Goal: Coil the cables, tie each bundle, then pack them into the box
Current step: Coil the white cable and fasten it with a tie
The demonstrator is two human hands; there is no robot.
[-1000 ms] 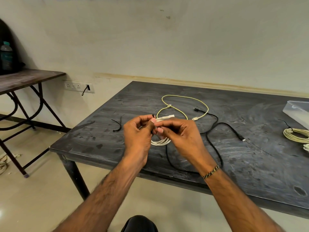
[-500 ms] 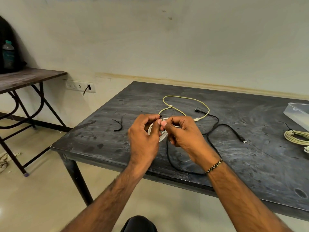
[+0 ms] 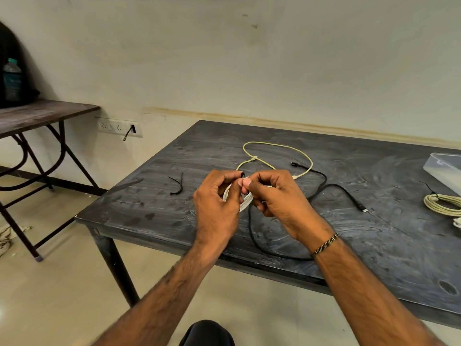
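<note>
White coil point(image 3: 245, 203) sits pinched between my two hands above the near side of the table point(image 3: 154, 216). My left hand point(image 3: 216, 208) clasps its left side, fingers curled round the loops; my right hand point(image 3: 279, 198) grips the right side, thumb and forefinger nipped at a black tie point(image 3: 242, 174) on top. Behind the coil lie a yellow cable point(image 3: 277, 145) and a black cable point(image 3: 334, 186), loose. Far right of the coil: a tied bundle point(image 3: 441, 204) and the box point(image 3: 444, 168). Left of it, a spare tie point(image 3: 177, 186).
</note>
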